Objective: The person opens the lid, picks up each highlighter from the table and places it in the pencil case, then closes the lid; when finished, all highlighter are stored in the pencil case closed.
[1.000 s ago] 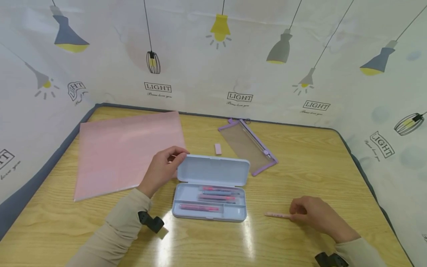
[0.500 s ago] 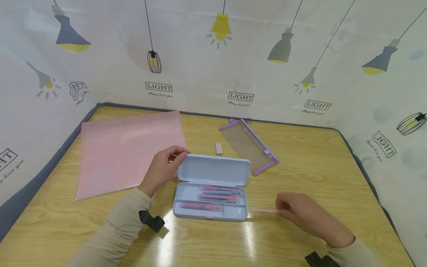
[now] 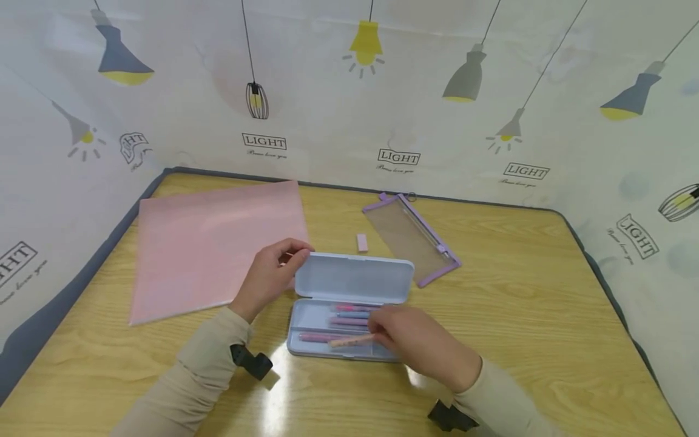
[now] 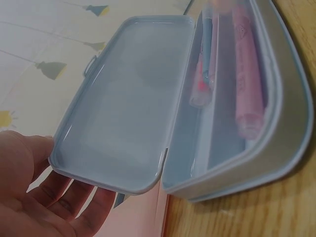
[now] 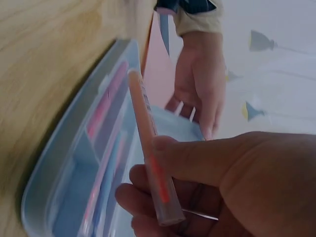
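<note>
A light-blue pencil case (image 3: 295, 346) lies on the table with its lid (image 3: 355, 278) raised. My left hand (image 3: 267, 276) pinches the lid's left top corner between thumb and fingers, as the left wrist view also shows. In the right wrist view, my right hand (image 5: 207, 182) pinches a peach-coloured pen (image 5: 143, 118) with a clear end. In the head view this hand is above the right part of the case, and the pen points left over the front compartment. Inside lie several pens; a pink pen (image 4: 247, 74) occupies the front compartment. My right hand hides the case's right end.
Behind the case lie a small pink eraser (image 3: 362, 243) and a clear zip pouch (image 3: 409, 237) with purple edges. A large pink sheet or folder (image 3: 218, 249) covers the table's back left. Printed cloth walls (image 3: 327, 109) enclose the wooden table (image 3: 546, 315).
My right hand has carried the pen leftward from the table at the right to over the pencil case. The left hand keeps holding the lid.
</note>
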